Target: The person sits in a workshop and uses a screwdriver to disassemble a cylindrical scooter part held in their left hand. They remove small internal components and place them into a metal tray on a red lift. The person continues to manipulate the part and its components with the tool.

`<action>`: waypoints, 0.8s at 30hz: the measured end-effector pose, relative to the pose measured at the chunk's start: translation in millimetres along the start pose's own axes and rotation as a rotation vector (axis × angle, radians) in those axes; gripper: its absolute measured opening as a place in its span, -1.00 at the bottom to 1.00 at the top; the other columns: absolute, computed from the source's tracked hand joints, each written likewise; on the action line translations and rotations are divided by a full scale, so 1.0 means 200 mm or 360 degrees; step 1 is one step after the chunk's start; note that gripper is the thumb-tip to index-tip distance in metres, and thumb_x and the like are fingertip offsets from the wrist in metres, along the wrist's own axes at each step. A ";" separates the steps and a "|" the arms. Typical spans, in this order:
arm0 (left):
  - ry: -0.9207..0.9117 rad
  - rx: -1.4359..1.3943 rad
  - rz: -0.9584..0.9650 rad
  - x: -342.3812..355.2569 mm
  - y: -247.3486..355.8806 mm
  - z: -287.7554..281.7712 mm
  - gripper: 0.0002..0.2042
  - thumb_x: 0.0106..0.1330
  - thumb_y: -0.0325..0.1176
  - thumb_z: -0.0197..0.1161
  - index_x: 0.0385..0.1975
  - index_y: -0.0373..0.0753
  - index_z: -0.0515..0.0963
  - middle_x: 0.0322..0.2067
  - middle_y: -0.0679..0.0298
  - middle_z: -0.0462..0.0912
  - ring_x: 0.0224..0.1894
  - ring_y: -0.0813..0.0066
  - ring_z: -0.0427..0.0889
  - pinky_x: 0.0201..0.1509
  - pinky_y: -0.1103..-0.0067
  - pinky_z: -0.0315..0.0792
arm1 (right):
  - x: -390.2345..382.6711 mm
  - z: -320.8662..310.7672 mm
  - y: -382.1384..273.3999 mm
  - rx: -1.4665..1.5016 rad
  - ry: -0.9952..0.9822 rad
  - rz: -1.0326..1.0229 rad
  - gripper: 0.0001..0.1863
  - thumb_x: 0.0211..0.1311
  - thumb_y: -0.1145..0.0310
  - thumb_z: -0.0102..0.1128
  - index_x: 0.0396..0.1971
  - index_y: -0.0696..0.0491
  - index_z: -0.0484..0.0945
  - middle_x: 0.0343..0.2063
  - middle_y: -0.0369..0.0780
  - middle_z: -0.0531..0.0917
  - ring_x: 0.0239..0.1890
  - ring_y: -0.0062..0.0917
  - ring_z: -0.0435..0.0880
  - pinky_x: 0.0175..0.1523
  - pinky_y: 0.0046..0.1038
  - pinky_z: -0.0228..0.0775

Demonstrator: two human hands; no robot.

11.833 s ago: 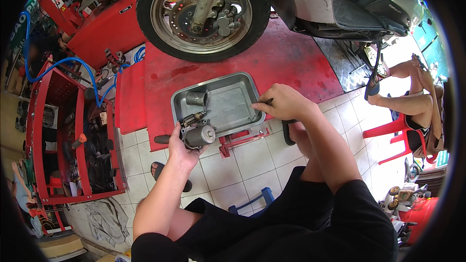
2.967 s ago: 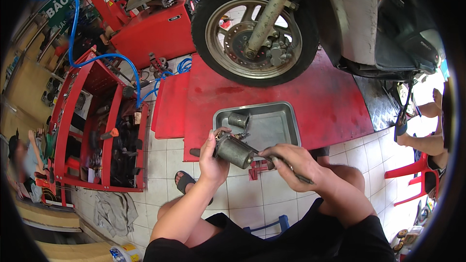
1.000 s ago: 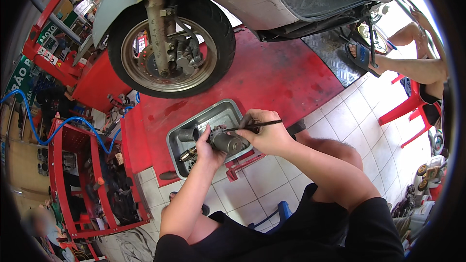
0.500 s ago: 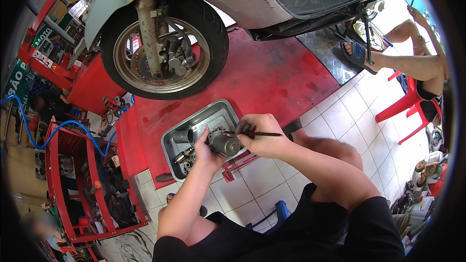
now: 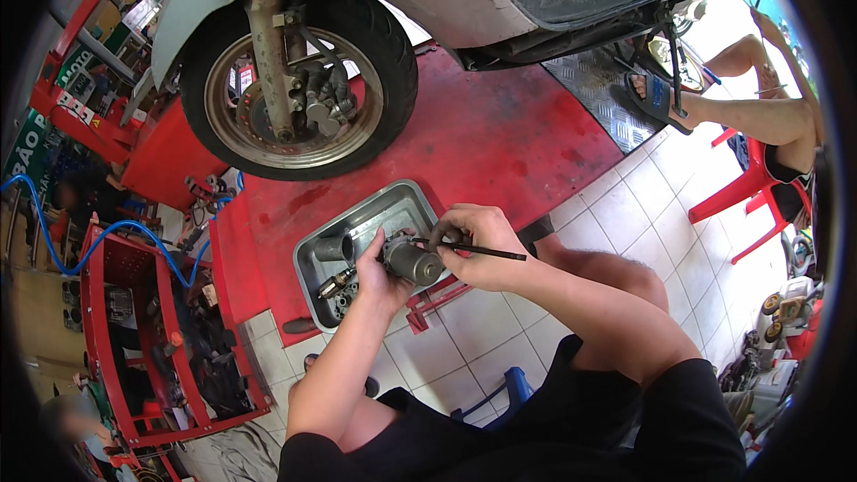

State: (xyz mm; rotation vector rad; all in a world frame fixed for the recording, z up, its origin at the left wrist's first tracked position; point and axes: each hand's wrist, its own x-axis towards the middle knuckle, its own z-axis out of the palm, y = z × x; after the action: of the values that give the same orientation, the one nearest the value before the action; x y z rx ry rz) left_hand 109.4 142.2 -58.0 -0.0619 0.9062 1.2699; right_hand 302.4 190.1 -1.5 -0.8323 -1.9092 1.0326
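Left hand: grip closed round the left side of a grey metal cylinder, thumb along its upper flank. Cylinder sits in the air over the tray's near edge, tilted, capped end toward lower right.

Right hand: grip pinching a thin black rod between thumb and fingers, fingertips dark. Rod's inner end is at the cylinder's upper end; can't tell if it touches. Outer end sticks out right, past the palm.

Under the hands: metal tray. In its left half, an open metal sleeve on its side, small part with brassy bits nearer the person.

Tray rests at the near edge of a red platform; dark rounded handle just beside its near-left corner.

Beyond: scooter front wheel, tyre by the tray's far side. Left: red tool cart, blue hose looping over it. Right: another person's leg, red plastic chair.
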 end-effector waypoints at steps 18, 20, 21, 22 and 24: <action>0.0067 -0.0017 0.0007 -0.02 0.00 0.02 -0.48 0.49 0.05 -0.01 -0.01 -0.39 0.51 -0.13 0.09 0.63 -0.10 0.24 0.64 0.12 0.35 0.55 | -0.01 -0.04 -0.05 -0.0076 -0.0157 0.0266 -0.85 0.18 0.40 0.30 -0.31 0.14 0.70 -0.47 -0.06 0.73 -0.43 -0.33 0.75 -0.27 -0.37 0.54; 0.0074 -0.0058 -0.0015 -0.02 0.00 0.02 -0.48 0.49 0.05 -0.01 -0.01 -0.39 0.51 -0.12 0.09 0.63 -0.09 0.24 0.64 0.12 0.35 0.55 | 0.00 -0.03 -0.07 -0.0023 -0.0127 0.0398 -0.83 0.18 0.40 0.28 -0.28 0.14 0.71 -0.46 -0.05 0.74 -0.41 -0.32 0.76 -0.26 -0.36 0.55; 0.0077 -0.0078 -0.0026 -0.02 -0.01 0.02 -0.48 0.49 0.05 -0.01 -0.01 -0.39 0.51 -0.12 0.09 0.63 -0.09 0.24 0.64 0.12 0.34 0.55 | 0.00 -0.02 -0.07 0.0055 -0.0070 0.0438 -0.82 0.19 0.40 0.28 -0.26 0.14 0.71 -0.46 -0.05 0.74 -0.40 -0.31 0.76 -0.26 -0.35 0.55; 0.0054 -0.0087 -0.0034 -0.01 -0.01 0.01 -0.48 0.49 0.05 -0.01 -0.01 -0.38 0.51 -0.12 0.09 0.63 -0.09 0.24 0.64 0.12 0.34 0.55 | 0.00 -0.01 -0.07 0.0134 -0.0014 0.0477 -0.81 0.19 0.40 0.27 -0.25 0.14 0.71 -0.46 -0.05 0.74 -0.39 -0.30 0.77 -0.25 -0.34 0.56; 0.0013 -0.0107 -0.0045 0.00 0.00 -0.01 -0.49 0.48 0.05 0.00 -0.01 -0.38 0.51 -0.13 0.09 0.63 -0.10 0.24 0.64 0.12 0.35 0.55 | 0.01 -0.02 -0.10 0.0162 -0.0066 0.0583 -0.81 0.19 0.40 0.27 -0.24 0.15 0.71 -0.45 -0.05 0.74 -0.39 -0.28 0.77 -0.23 -0.33 0.56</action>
State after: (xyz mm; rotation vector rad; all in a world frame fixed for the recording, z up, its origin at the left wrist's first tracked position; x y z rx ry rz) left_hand 109.4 140.6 -58.9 -0.1329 0.8669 1.2744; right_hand 302.6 184.2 18.0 -1.1355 -1.7579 1.3618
